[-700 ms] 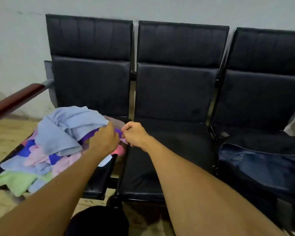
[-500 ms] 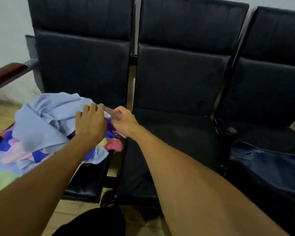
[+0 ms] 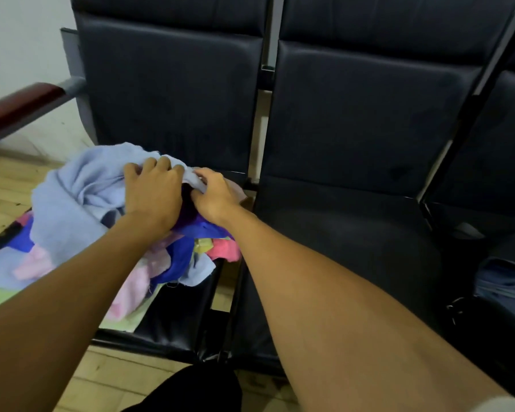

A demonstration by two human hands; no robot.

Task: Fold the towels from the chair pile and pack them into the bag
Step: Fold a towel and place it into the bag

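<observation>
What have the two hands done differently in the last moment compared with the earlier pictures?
Both hands moved up from the purple cloth they were pinching onto the light blue towel atop the pile. The left hand now lies over it with fingers curled into the fabric; the right hand grips its edge beside it. The pile stays on the left seat, the middle seat bare, the bag at right.

A loose pile of towels (image 3: pixel 72 233) lay heaped on the leftmost chair seat (image 3: pixel 176 316), unfolded and tangled: a large pale blue towel (image 3: pixel 81 188) crumpled on top, with deep blue, pink, coral and light green pieces beneath. The dark blue bag (image 3: pixel 506 281) sat at the far right, well apart.
</observation>
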